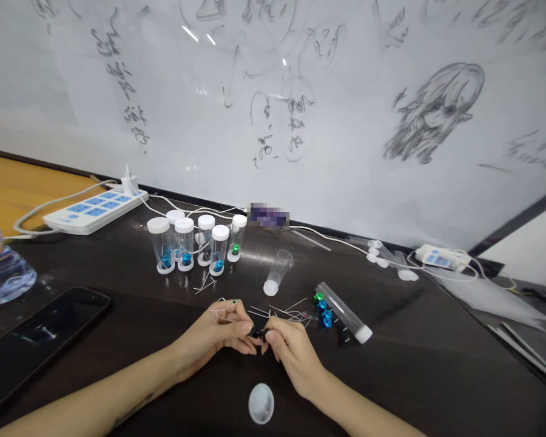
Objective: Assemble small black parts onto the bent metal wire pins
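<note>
My left hand point(225, 331) pinches a small black part point(255, 331) between thumb and fingers. A thin bent metal rod point(219, 312) shows against its knuckles. Fingertips of my right hand point(295, 349) are closed on the other side of the black part, and the hands nearly meet. Exactly what the part is cannot be made out. Beyond my right hand lie several thin L-shaped metal rods point(293, 312). To their right are small blue metallic pieces point(324, 317), a green piece point(318, 297) and black pieces point(343, 336). A whitish round dish or cap point(261, 403) rests below the hands.
Several white-capped clear tubes point(184, 243) with blue or green pieces stand at back left. One open tube point(278, 273) stands tilted-looking; a capped tube point(346, 312) lies right. A phone point(40, 346), bottle point(4, 273) and power strip point(95, 209) are left; a whiteboard point(346, 182) rises behind.
</note>
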`<action>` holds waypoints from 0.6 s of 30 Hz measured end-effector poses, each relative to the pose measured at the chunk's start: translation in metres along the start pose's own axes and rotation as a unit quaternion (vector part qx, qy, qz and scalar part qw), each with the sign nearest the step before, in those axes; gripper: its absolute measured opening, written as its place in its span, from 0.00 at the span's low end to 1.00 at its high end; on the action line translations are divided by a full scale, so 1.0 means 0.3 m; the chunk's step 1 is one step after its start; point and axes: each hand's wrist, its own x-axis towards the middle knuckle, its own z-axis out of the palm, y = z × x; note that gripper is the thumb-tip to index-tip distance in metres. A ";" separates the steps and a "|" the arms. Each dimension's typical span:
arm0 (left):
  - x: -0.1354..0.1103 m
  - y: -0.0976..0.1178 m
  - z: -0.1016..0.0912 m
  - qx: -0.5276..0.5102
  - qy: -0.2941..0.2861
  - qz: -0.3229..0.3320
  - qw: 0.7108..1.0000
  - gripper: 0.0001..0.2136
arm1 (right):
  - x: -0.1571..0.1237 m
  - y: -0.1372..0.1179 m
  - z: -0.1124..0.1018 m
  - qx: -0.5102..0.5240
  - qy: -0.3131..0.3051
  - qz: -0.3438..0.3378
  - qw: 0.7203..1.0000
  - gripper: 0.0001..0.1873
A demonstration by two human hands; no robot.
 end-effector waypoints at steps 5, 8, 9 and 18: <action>-0.001 0.010 0.008 -0.018 0.020 0.008 1.000 0.08 | -0.006 -0.015 0.001 0.008 0.042 0.015 0.999 0.11; 0.000 0.012 0.010 -0.020 0.021 0.010 1.000 0.08 | -0.007 -0.025 0.004 -0.005 0.050 0.012 0.999 0.07; 0.001 0.012 0.010 -0.019 0.022 0.010 1.000 0.08 | -0.007 -0.027 0.005 -0.011 0.050 0.010 0.999 0.06; 0.002 0.001 0.002 0.001 0.012 0.000 1.000 0.09 | -0.004 -0.015 -0.002 -0.035 0.014 0.011 0.999 0.19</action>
